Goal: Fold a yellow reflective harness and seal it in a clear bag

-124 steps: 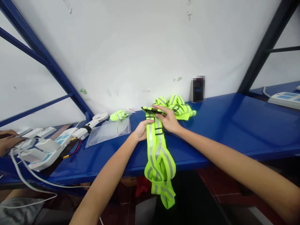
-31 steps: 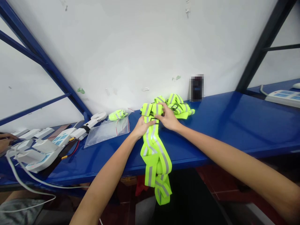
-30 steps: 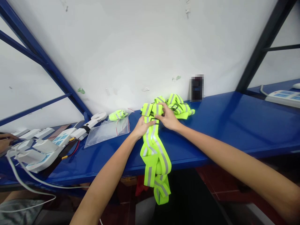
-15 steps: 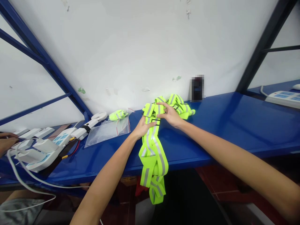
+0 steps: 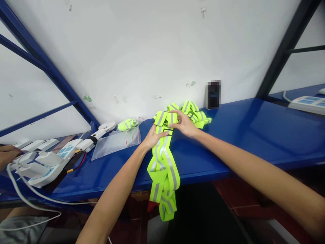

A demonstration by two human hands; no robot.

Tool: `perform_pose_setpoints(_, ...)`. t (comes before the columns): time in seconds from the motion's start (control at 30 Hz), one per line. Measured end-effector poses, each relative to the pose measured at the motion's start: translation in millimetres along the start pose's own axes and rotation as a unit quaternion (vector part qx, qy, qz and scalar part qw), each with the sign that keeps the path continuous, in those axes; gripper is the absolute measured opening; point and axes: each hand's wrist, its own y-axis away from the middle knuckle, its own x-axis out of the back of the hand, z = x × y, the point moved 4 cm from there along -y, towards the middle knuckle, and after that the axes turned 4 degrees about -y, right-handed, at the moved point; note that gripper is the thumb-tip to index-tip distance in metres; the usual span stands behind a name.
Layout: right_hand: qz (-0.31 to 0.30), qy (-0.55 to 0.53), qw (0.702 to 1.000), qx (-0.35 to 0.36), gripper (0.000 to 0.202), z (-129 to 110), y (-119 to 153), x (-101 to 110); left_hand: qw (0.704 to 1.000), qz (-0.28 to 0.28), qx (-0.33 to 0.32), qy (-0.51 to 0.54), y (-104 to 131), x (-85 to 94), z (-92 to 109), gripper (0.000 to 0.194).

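My left hand (image 5: 153, 137) is closed around a bundle of neon yellow reflective straps (image 5: 165, 169) with silver stripes and dark buckles. The thumb lies across the straps just below a black buckle. From this hand, long loops hang down over the table's front edge. My right hand (image 5: 186, 124) grips the upper folded part of the same bundle between thumb and fingers. Behind the right hand, a second heap of yellow reflective straps (image 5: 199, 118) lies on the blue table (image 5: 243, 135) against the wall; whether it joins the held bundle is hidden.
Left of the hands lie clear zip bags (image 5: 115, 144), a packed yellow strap bundle (image 5: 127, 124) and a white handheld fan (image 5: 106, 127). Farther left are a power strip with white adapters (image 5: 48, 166), cables and another person's hand (image 5: 8, 154). A dark blurred object (image 5: 213, 95) leans on the wall.
The hanging loops have swung slightly to the left. Both hands keep their hold on the straps in nearly the same place.
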Motion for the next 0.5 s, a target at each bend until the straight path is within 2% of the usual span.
perform_pose_setpoints(0.17, 0.020, 0.112, 0.991, 0.070, 0.040, -3.5, 2.5, -1.3, 1.000, -0.014, 0.009, 0.015, 0.5, -3.8, 2.4, 0.061)
perform_pose_setpoints(0.3, 0.011, 0.195, 0.974, 0.117, 0.035, -2.4, 5.5, -6.7, 0.998, 0.012, 0.034, 0.058, 0.8, -7.4, -1.4, 0.059)
perform_pose_setpoints(0.4, 0.010, 0.216, 0.965, 0.146, 0.034, -1.2, 7.8, -9.4, 0.992, 0.033, 0.065, 0.100, 0.6, -10.0, -6.7, 0.058)
perform_pose_setpoints(0.5, 0.000, 0.202, 0.968, 0.148, 0.032, -1.2, 10.0, -11.5, 0.989, 0.040, 0.069, 0.128, 0.1, -11.1, -9.9, 0.060)
